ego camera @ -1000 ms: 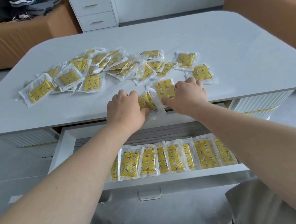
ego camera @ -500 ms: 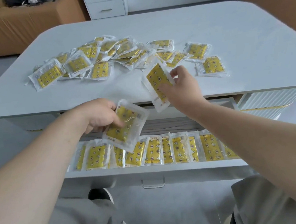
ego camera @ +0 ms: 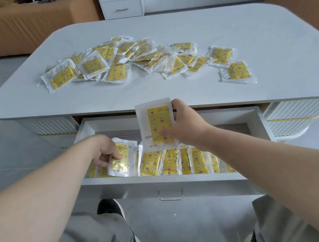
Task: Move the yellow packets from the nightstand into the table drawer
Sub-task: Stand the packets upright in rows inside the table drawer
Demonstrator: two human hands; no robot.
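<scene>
Packets (ego camera: 129,61) are lying heaped on the desk (ego camera: 243,27), overlapping so their count is hard to make out. The left hand (ego camera: 104,153) is gripping one yellow packet (ego camera: 120,160) low in the open drawer (ego camera: 160,180), covering part of the standing row (ego camera: 178,162) there. The right hand (ego camera: 186,126) is pinching a second packet (ego camera: 158,125) upright above the drawer, its forearm hiding the row's right end.

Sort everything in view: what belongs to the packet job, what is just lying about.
Job: left hand gripping one packet; right hand holding another packet upright; loose packets on the table; row of packets in the open drawer.
Lying about: white chest of drawers; brown furniture behind the table.
</scene>
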